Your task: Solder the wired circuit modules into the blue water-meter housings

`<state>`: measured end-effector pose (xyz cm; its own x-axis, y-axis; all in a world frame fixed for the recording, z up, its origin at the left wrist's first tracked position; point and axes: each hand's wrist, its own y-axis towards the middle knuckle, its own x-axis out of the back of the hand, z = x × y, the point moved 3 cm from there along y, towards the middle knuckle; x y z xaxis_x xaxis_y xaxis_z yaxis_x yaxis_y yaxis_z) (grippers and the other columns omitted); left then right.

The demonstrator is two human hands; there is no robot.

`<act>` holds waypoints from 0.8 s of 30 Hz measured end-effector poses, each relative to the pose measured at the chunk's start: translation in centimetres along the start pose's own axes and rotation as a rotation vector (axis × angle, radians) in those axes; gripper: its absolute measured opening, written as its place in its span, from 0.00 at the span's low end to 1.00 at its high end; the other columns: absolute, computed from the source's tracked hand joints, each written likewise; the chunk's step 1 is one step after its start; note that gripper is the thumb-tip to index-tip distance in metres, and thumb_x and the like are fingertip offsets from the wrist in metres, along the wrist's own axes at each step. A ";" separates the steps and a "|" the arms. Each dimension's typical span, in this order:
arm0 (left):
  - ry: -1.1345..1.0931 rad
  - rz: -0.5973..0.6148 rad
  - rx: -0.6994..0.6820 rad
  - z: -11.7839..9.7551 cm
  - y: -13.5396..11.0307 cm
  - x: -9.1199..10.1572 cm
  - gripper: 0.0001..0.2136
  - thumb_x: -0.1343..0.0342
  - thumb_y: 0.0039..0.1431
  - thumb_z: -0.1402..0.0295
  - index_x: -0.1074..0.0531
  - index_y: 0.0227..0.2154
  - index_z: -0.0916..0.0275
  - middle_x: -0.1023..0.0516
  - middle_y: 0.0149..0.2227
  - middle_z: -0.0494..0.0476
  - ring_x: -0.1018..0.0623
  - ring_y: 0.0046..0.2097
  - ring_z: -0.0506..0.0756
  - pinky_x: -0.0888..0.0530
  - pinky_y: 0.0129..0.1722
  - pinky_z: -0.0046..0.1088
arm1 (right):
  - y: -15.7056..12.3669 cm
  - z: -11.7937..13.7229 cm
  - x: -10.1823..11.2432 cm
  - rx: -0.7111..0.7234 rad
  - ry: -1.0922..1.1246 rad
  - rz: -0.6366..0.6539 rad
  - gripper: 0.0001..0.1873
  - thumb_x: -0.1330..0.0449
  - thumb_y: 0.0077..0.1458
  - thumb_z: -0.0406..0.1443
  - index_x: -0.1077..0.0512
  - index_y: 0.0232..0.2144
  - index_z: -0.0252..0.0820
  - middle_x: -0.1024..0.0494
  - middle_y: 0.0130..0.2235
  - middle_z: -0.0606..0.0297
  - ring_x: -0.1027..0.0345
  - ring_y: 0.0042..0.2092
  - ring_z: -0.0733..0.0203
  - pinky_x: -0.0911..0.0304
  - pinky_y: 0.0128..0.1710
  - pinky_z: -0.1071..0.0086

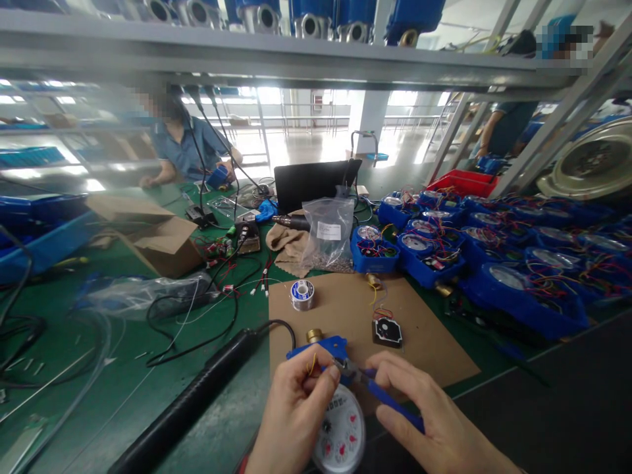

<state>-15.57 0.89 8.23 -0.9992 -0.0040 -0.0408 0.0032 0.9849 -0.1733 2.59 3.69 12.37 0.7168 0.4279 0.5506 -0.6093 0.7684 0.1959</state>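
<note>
**Desk:** Item one, the hands?

**Operator:** I log the left hand [291, 415] at six o'clock in my view. Its fingers are curled shut around the water meter [340, 431], with the thumb pressed on the blue upper part beside a yellow wire [312, 363]. The right hand [434, 421] is at five o'clock. Its thumb and forefinger are pinched on a blue-handled tool [390, 403], whose tip touches the top of the meter between the two hands.

**Desk:** Where does the meter sit?

**Operator:** It is at the near edge of a cardboard sheet [336, 309], white dial facing up, with a brass fitting showing at its twelve o'clock. I cannot tell whether it rests on the sheet or is lifted.

**Desk:** What else is on the sheet?

**Operator:**
- A solder spool [302, 294] at eleven o'clock from the meter.
- A small black module [388, 332] with coloured leads at one o'clock, apart from the hands.

**Desk:** And the surroundings?

**Operator:**
- Twelve o'clock: a clear plastic bag [330, 234], with a black screen [313, 184] behind it.
- Two o'clock: rows of blue meter housings [518, 289] with loose wiring.
- Nine o'clock: a thick black handle [197, 395] with its cable, lying on the green mat [123, 388].
- Ten o'clock: an open cardboard box [162, 240].
- Eleven o'clock, far side: a co-worker [187, 148] seated at the bench.
</note>
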 end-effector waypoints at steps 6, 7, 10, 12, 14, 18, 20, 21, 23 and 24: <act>0.001 -0.027 -0.005 -0.1 -0.2 -0.2 0.18 0.46 0.58 0.51 0.35 0.26 0.62 0.41 0.23 0.48 0.43 0.25 0.47 0.45 0.24 0.24 | 0.0 -0.3 -0.8 -0.021 0.068 0.098 0.16 0.51 0.66 0.41 0.28 0.31 0.42 0.26 0.34 0.61 0.30 0.37 0.57 0.33 0.38 0.68; -0.012 -0.052 -0.011 -0.1 -0.1 -0.2 0.19 0.46 0.58 0.50 0.35 0.26 0.63 0.42 0.23 0.48 0.43 0.24 0.47 0.46 0.24 0.23 | -0.1 -0.4 -1.0 -0.026 0.096 0.099 0.17 0.51 0.66 0.41 0.27 0.32 0.41 0.26 0.35 0.61 0.30 0.37 0.57 0.33 0.39 0.69; -0.068 -0.115 -0.013 0.0 0.0 -0.3 0.20 0.44 0.56 0.48 0.35 0.26 0.63 0.42 0.22 0.47 0.44 0.23 0.46 0.47 0.22 0.22 | -0.2 -0.3 -1.7 -0.029 0.146 0.053 0.18 0.52 0.67 0.42 0.28 0.31 0.42 0.27 0.35 0.61 0.30 0.38 0.57 0.33 0.40 0.70; -0.094 -0.124 -0.008 0.0 0.1 -0.3 0.21 0.43 0.55 0.48 0.35 0.26 0.63 0.42 0.22 0.46 0.45 0.22 0.46 0.47 0.21 0.22 | -0.3 -0.2 -1.9 -0.009 0.149 0.022 0.18 0.51 0.67 0.43 0.28 0.30 0.42 0.28 0.35 0.62 0.30 0.38 0.57 0.33 0.40 0.70; -0.117 -0.113 -0.002 0.0 0.1 -0.3 0.21 0.42 0.55 0.49 0.34 0.27 0.64 0.42 0.22 0.46 0.45 0.22 0.45 0.47 0.21 0.21 | -0.3 -0.1 -2.1 0.016 0.146 0.005 0.18 0.51 0.66 0.44 0.27 0.30 0.43 0.28 0.35 0.62 0.30 0.38 0.57 0.32 0.39 0.71; -0.124 -0.077 0.003 0.1 -0.1 -0.3 0.20 0.41 0.55 0.49 0.33 0.28 0.65 0.40 0.23 0.47 0.43 0.24 0.45 0.45 0.23 0.21 | -0.2 -0.1 -1.9 0.025 0.138 -0.011 0.18 0.51 0.66 0.45 0.27 0.31 0.44 0.26 0.36 0.62 0.29 0.39 0.57 0.31 0.39 0.71; -0.119 -0.076 0.004 0.2 -0.1 -0.3 0.20 0.42 0.55 0.50 0.33 0.28 0.65 0.40 0.23 0.47 0.43 0.24 0.46 0.45 0.23 0.21 | -0.1 0.0 -1.7 0.020 0.133 -0.007 0.18 0.51 0.66 0.44 0.27 0.30 0.44 0.26 0.35 0.62 0.29 0.38 0.57 0.31 0.38 0.71; -0.118 -0.078 0.004 0.2 0.0 -0.2 0.20 0.42 0.56 0.50 0.32 0.29 0.65 0.40 0.24 0.47 0.42 0.24 0.46 0.44 0.23 0.21 | 0.0 0.1 -1.5 0.012 0.127 -0.008 0.19 0.51 0.66 0.44 0.27 0.30 0.44 0.26 0.35 0.62 0.29 0.37 0.57 0.31 0.38 0.70; -0.113 -0.082 -0.002 0.3 0.0 -0.2 0.19 0.42 0.56 0.50 0.32 0.29 0.64 0.39 0.24 0.48 0.41 0.24 0.46 0.43 0.23 0.21 | 0.0 0.4 -1.3 -0.011 0.111 -0.012 0.19 0.51 0.66 0.44 0.27 0.30 0.44 0.25 0.34 0.61 0.29 0.37 0.57 0.31 0.38 0.70; -0.109 -0.082 -0.007 0.3 0.1 -0.2 0.19 0.42 0.56 0.50 0.32 0.29 0.65 0.38 0.24 0.49 0.40 0.25 0.46 0.43 0.24 0.21 | 0.0 0.5 -1.3 -0.020 0.105 -0.012 0.19 0.51 0.66 0.45 0.27 0.30 0.44 0.26 0.34 0.61 0.29 0.37 0.56 0.31 0.38 0.70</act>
<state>-15.39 0.91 7.95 -0.9857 -0.1028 -0.1333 -0.0790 0.9817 -0.1732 1.51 2.93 12.05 0.7563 0.4653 0.4599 -0.5943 0.7825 0.1856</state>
